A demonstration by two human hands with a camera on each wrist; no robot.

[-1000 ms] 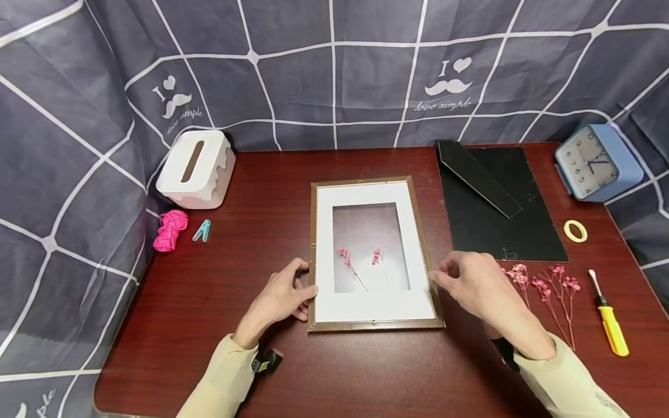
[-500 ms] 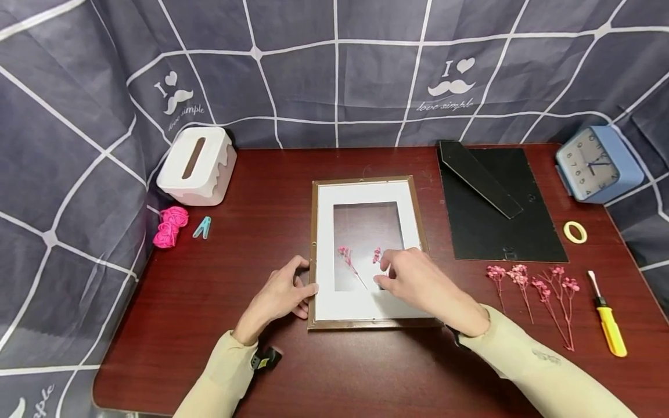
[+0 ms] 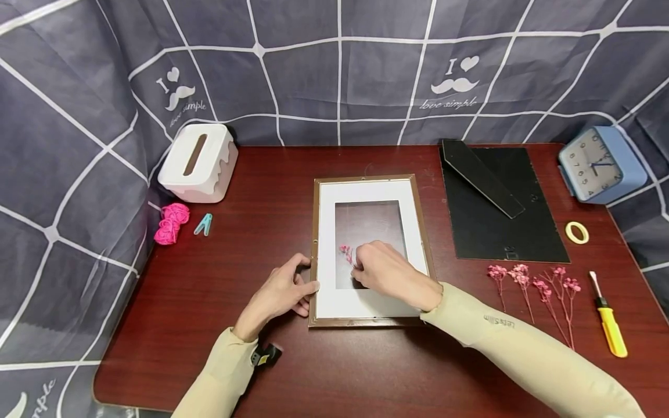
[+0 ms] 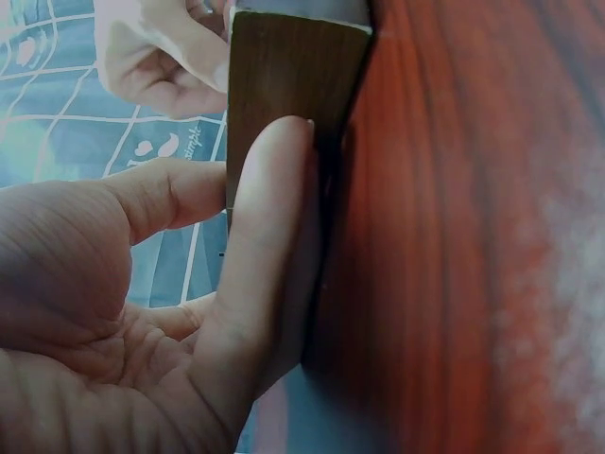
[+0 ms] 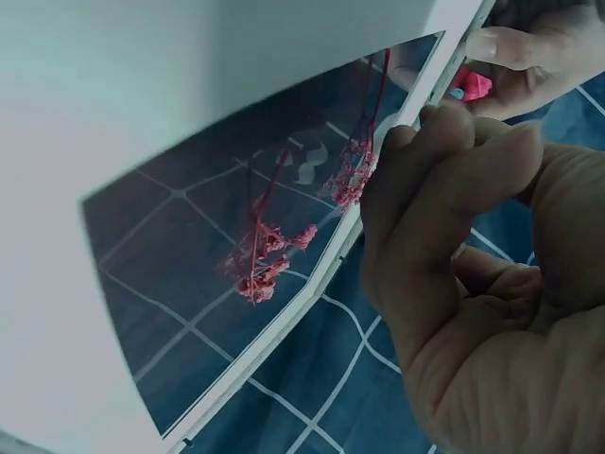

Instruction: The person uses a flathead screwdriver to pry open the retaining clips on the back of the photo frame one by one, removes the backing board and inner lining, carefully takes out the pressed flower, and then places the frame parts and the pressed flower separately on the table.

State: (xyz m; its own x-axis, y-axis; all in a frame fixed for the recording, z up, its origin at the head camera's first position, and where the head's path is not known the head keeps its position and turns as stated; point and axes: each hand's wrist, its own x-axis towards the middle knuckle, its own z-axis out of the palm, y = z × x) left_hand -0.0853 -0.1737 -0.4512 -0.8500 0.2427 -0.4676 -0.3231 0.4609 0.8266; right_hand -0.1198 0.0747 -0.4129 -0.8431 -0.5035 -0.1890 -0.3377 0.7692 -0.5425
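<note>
A brown picture frame (image 3: 315, 232) with a white mat lies flat on the dark red table (image 3: 261, 186). A pink dried flower sprig (image 3: 345, 252) lies on its glass, and in the right wrist view two sprigs (image 5: 265, 257) show there. My left hand (image 3: 279, 292) rests against the frame's left edge, thumb (image 4: 269, 236) straight along the frame's side (image 4: 284, 85). My right hand (image 3: 384, 270) hovers over the glass with fingertips (image 5: 416, 151) bunched at the sprig's stem. Whether they pinch it is not visible. The hand hides the second sprig in the head view.
The black frame backing (image 3: 496, 203) lies to the right, with several loose pink sprigs (image 3: 533, 287) below it. A yellow screwdriver (image 3: 608, 322), a tape roll (image 3: 576, 232) and a blue clock (image 3: 598, 162) sit far right. At left are a white tissue box (image 3: 198, 162), pink string (image 3: 169, 223) and a clip (image 3: 203, 224).
My right hand has moved left from the frame's right edge onto the glass, first to the right sprig, now to the left sprig's stem. The left hand has stayed put.
</note>
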